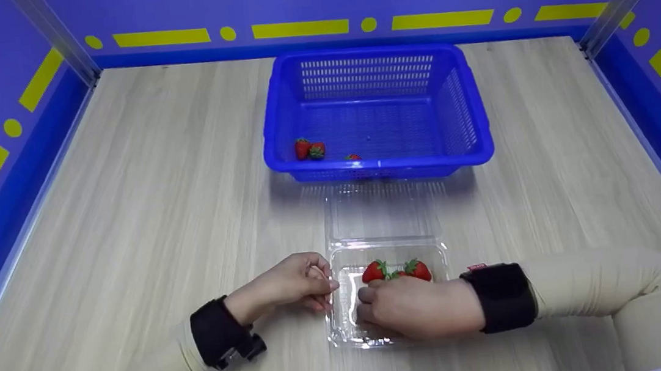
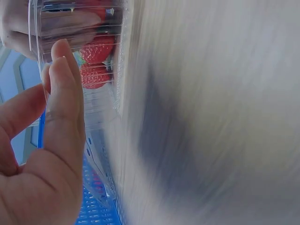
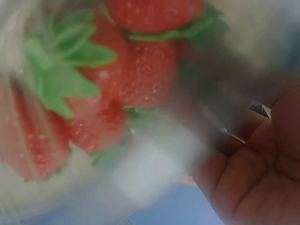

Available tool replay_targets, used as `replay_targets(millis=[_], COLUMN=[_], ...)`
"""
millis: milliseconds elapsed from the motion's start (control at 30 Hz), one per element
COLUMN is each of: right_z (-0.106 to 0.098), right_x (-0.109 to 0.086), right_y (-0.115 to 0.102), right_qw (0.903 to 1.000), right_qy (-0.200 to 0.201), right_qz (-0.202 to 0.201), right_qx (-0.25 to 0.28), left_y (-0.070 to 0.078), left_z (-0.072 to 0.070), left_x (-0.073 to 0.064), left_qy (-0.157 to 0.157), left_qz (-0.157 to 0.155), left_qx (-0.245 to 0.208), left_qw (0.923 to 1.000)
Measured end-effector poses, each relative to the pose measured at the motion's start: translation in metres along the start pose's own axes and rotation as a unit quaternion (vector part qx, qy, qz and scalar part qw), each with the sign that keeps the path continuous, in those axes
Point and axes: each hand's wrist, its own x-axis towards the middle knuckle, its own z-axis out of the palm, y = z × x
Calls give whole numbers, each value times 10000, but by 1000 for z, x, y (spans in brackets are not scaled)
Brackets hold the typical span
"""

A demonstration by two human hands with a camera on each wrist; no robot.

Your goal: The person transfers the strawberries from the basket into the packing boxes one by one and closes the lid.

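Strawberries (image 1: 418, 270) glossy red, green-leaved — in clear box (image 1: 347, 316) | left hand (image 1: 283, 286) pinches its edge | right hand (image 1: 417, 306) — grip hidden, can't tell

Clear plastic box (image 1: 347, 316): see-through, rectangular, bottom down, at the lower centre of the head view; the left hand (image 1: 282, 284) pinches its left edge.
Lid (image 1: 382, 217): clear, open, folded back toward the top of the frame.
Strawberries in the box (image 1: 371, 271): red with green leafy caps, clustered; another between the front pair is partly hidden by the right hand (image 1: 420, 306), whose fingertips are out of sight.
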Motion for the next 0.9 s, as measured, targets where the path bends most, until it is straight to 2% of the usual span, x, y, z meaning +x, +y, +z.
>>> replay_targets(millis=[333,633,900], right_z=[-1,4,5], right_x=[1,5,3], right_y=[2,-2,-1], right_qw=[9999,9990,9991], right_qy=[-104,-327,-221], right_qz=[30,96,60], right_qx=[53,-295,-364], left_y=[2,1,1], left_z=[1,1,1], left_x=[-1,-4,-3], left_qy=[25,102,65], left_qz=[33,102,225], left_qx=[120,157,87], left_qw=[9999,9998,9997])
